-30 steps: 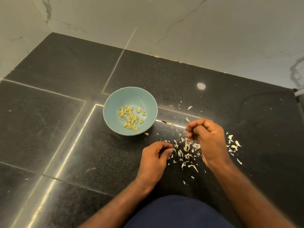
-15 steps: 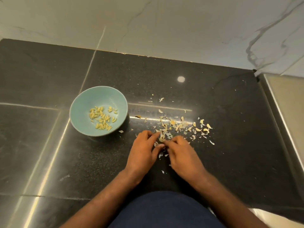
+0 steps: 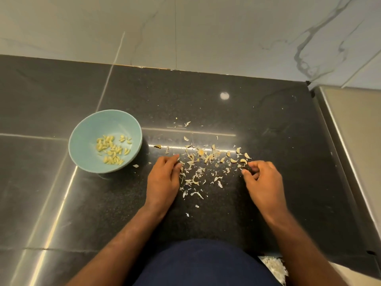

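Closest in, a navy garment (image 3: 206, 263) fills the bottom edge, with a pale heap of shreds (image 3: 274, 267) just to its right past the near rim of the black counter (image 3: 268, 120). Both bare forearms reach forward from there over the stone. The left hand (image 3: 164, 178) lies palm down with its fingers bent, their tips touching the left fringe of the garlic skins (image 3: 198, 174); whether it pinches anything under them cannot be told. The right hand (image 3: 265, 182) sits well apart from it on the far side of the scatter, its fingers loosely curled with a gap between thumb and forefinger and nothing seen in them. Its fingertips are just beside the unpeeled cloves (image 3: 234, 160), which lie on the counter at the right end of the skins. The skins spread between the two hands and a little beyond them. Farther left stands a pale blue bowl (image 3: 82, 129), apart from the left hand, holding a small pile of peeled cloves (image 3: 111, 149). A round light reflection (image 3: 224, 96) glints on the stone beyond, and white marbled wall tiles (image 3: 206, 34) rise behind the counter.
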The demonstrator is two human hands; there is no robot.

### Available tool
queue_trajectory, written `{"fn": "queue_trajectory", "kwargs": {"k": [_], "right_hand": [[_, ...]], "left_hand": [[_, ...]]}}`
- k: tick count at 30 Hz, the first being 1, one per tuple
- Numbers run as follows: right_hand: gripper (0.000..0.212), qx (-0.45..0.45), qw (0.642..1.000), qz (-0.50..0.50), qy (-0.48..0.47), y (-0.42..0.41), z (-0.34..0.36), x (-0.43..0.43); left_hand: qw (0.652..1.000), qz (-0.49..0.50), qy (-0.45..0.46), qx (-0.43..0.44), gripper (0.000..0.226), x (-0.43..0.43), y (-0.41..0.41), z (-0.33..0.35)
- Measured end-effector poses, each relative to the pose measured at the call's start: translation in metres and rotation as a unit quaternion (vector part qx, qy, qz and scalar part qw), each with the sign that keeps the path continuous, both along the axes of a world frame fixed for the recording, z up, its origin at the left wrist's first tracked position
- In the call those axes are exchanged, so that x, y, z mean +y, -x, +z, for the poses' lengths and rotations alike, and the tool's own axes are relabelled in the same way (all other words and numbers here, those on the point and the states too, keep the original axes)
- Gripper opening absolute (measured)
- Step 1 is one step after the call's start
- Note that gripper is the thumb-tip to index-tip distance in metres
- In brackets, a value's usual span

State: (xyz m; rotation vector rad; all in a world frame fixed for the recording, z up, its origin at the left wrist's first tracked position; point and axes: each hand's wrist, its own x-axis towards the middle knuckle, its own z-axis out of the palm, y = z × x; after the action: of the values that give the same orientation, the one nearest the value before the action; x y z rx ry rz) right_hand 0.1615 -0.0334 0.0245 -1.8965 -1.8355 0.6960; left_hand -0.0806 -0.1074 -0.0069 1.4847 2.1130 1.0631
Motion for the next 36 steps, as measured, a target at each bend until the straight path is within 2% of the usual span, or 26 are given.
{"fn": "queue_trajectory", "kwargs": {"k": [3, 8, 11, 14, 17, 19, 22, 24, 27, 31, 34, 36], "right_hand": [[0.031, -0.017, 0.999, 0.031, 0.023, 0.001, -0.006, 0.001], [0.022, -0.008, 0.997, 0.078, 0.019, 0.007, -0.01, 0.0], [0.013, 0.064, 0.992, 0.101, 0.027, 0.006, -0.008, 0.001], [0.015, 0.133, 0.99, 0.044, 0.004, 0.004, -0.003, 0.009], [0.015, 0.073, 0.995, 0.066, -0.033, 0.006, -0.001, 0.024], [0.018, 0.014, 0.994, 0.108, -0.013, 0.013, 0.0, 0.033], [0.02, -0.122, 0.981, 0.147, 0.011, 0.028, 0.003, 0.036], [0.021, -0.14, 0.979, 0.149, 0.002, 0.031, 0.002, 0.034], [0.014, -0.106, 0.981, 0.156, -0.041, 0.033, 0.009, 0.028], [0.011, -0.014, 0.989, 0.144, -0.002, 0.044, 0.026, 0.006], [0.01, 0.096, 0.989, 0.104, 0.048, 0.058, 0.036, -0.02], [0.011, 0.159, 0.98, 0.09, 0.084, 0.067, 0.039, -0.034]], "left_hand": [[0.999, 0.006, 0.024, 0.037, 0.021, 0.007, -0.006, 0.0], [0.999, 0.029, 0.021, 0.037, 0.014, 0.007, -0.006, 0.0], [0.998, 0.063, -0.018, 0.015, 0.019, 0.005, -0.007, 0.003], [0.995, 0.092, -0.039, 0.009, 0.028, 0.004, -0.007, 0.004], [0.996, 0.083, -0.039, 0.023, 0.039, 0.003, -0.008, 0.004], [0.996, 0.074, -0.039, 0.026, 0.044, 0.002, -0.009, 0.004], [0.996, 0.055, -0.059, 0.027, 0.044, 0.002, -0.006, 0.001], [0.996, 0.043, -0.073, 0.029, 0.04, 0.001, -0.006, -0.002], [0.995, 0.027, -0.09, 0.014, 0.032, 0.0, -0.004, -0.003], [0.996, -0.04, -0.075, -0.021, 0.018, -0.005, -0.007, 0.007], [0.987, -0.103, -0.007, -0.123, 0.026, -0.007, -0.021, 0.027], [0.968, -0.146, 0.036, -0.198, 0.028, -0.006, -0.025, 0.041]]}}
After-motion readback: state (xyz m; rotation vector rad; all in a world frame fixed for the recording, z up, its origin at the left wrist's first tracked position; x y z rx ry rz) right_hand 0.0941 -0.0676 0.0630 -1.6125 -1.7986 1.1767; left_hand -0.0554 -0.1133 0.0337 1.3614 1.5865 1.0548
